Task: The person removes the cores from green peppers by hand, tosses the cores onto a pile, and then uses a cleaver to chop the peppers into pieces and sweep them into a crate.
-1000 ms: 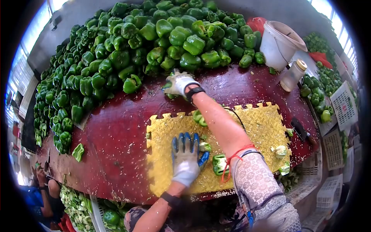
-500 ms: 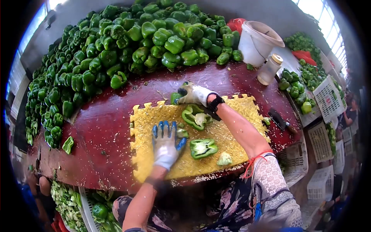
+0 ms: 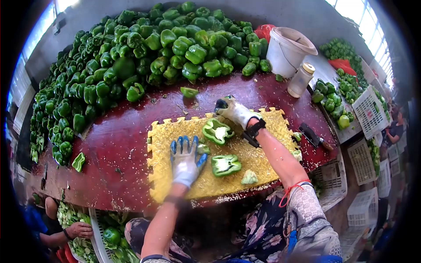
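My left hand (image 3: 186, 164), in a white glove with blue fingertips, lies flat on the yellow foam mat (image 3: 175, 128), fingers apart. By its thumb is a small green pepper piece (image 3: 203, 149). My right hand (image 3: 233, 111), also gloved, is over the mat's far edge with fingers curled; what they hold, if anything, is hidden. A dark strip shows under that wrist. Below the right hand lies a bell pepper half (image 3: 215, 132) with pale core. Nearer me are another cut pepper half (image 3: 226, 165) and a pale pepper core (image 3: 249, 177). A cut pepper piece (image 3: 189, 92) is beyond the mat.
Green bell peppers (image 3: 175, 44) are heaped along the back of the red table (image 3: 118, 140). At right stand a white bucket (image 3: 285, 50) and a jar (image 3: 301, 80). A broad-bladed knife (image 3: 310, 134) lies right of the mat. Another person's hand (image 3: 80, 230) is at lower left.
The green pepper piece at my right hand has left it and is now farther back. My right hand has moved slightly right. The left hand stays flat. Another person's hand has appeared at lower left.
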Demonstrator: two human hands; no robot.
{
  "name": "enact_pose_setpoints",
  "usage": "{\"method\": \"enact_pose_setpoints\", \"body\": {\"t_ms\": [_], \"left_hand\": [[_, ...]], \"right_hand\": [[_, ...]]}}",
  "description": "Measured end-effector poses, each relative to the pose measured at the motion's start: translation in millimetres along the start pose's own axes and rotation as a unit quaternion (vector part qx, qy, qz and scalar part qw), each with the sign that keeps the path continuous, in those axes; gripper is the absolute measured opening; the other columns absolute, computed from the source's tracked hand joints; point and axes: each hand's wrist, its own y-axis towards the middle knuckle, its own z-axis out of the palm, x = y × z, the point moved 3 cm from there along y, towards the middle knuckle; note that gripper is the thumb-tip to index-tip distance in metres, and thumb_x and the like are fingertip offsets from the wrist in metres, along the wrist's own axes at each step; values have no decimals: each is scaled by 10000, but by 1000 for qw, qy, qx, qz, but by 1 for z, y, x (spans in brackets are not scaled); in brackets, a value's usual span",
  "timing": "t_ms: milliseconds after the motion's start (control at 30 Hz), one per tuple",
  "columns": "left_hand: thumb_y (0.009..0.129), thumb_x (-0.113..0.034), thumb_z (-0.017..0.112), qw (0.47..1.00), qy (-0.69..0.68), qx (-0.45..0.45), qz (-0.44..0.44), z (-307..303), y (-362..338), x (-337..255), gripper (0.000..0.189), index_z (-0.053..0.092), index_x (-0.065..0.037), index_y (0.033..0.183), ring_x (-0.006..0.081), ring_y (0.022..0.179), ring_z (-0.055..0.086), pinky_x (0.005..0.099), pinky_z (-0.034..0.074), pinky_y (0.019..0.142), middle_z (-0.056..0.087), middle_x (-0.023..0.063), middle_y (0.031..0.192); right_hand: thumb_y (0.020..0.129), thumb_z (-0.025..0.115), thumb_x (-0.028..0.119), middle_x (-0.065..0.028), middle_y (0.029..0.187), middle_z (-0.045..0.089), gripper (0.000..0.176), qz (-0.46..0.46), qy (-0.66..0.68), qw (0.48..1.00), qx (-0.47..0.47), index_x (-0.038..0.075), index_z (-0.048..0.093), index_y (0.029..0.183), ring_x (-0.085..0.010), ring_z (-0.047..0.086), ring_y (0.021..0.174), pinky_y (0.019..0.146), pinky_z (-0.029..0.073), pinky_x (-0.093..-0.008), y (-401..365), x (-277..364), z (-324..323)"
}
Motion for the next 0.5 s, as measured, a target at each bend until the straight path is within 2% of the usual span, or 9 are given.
{"method": "enact_pose_setpoints", "body": {"t_ms": [33,100,167,233,300,367,433,500], "left_hand": [[931,-560,484,1000,0,0,1,0,-1,0,717,321,-206,1532,336,1466,238,484,62,1225,316,195,1557],[935,-561,479,1000,-6,8,-3,-1,0,0,723,307,-201,1537,335,1469,233,484,57,1226,315,194,1558],[930,-555,491,1000,-15,12,-5,-1,0,0,725,318,-190,1532,343,1463,242,500,60,1223,323,202,1549],[928,-547,498,1000,-23,5,-1,0,1,1,726,318,-186,1531,346,1460,246,505,62,1222,325,208,1546],[921,-532,514,1000,-17,-4,4,1,0,1,728,325,-175,1527,363,1447,265,509,78,1219,344,223,1528],[917,-531,517,1000,-27,2,8,-5,1,1,733,329,-167,1525,375,1438,275,512,89,1217,348,233,1520],[911,-529,520,999,-31,-9,18,-5,1,2,744,330,-153,1525,390,1436,277,518,88,1216,351,246,1514],[910,-532,519,999,-46,-5,17,0,2,4,757,318,-147,1530,398,1446,261,522,81,1216,336,246,1524]], "right_hand": [[852,708,153,-193,1489,387,415,1,1,1000,0,94,637,1256,-258,673,993,924,568,-328,4,-4,-1],[832,721,226,-192,1376,531,402,-110,46,989,92,131,670,1220,-281,667,1008,960,542,-352,17,0,-1],[847,684,368,-151,1266,648,435,-153,125,967,163,179,667,1239,-263,661,1052,983,514,-363,31,6,-2],[843,686,366,-137,1284,643,474,-116,156,971,139,179,644,1277,-266,654,1081,992,506,-392,31,33,-30],[865,652,358,-167,1342,595,519,-59,181,980,57,161,587,1340,-297,566,1239,1064,446,-422,67,50,-39],[854,655,373,-187,1421,516,633,-54,122,985,-106,167,486,1428,-326,514,1294,1089,419,-443,91,75,-40],[833,668,382,-190,1498,420,742,-79,86,991,-59,183,387,1490,-357,462,1336,1101,402,-462,139,89,-23],[813,681,387,-167,1542,362,757,-69,39,990,-115,234,388,1494,-375,442,1352,1104,399,-479,183,96,17]]}}
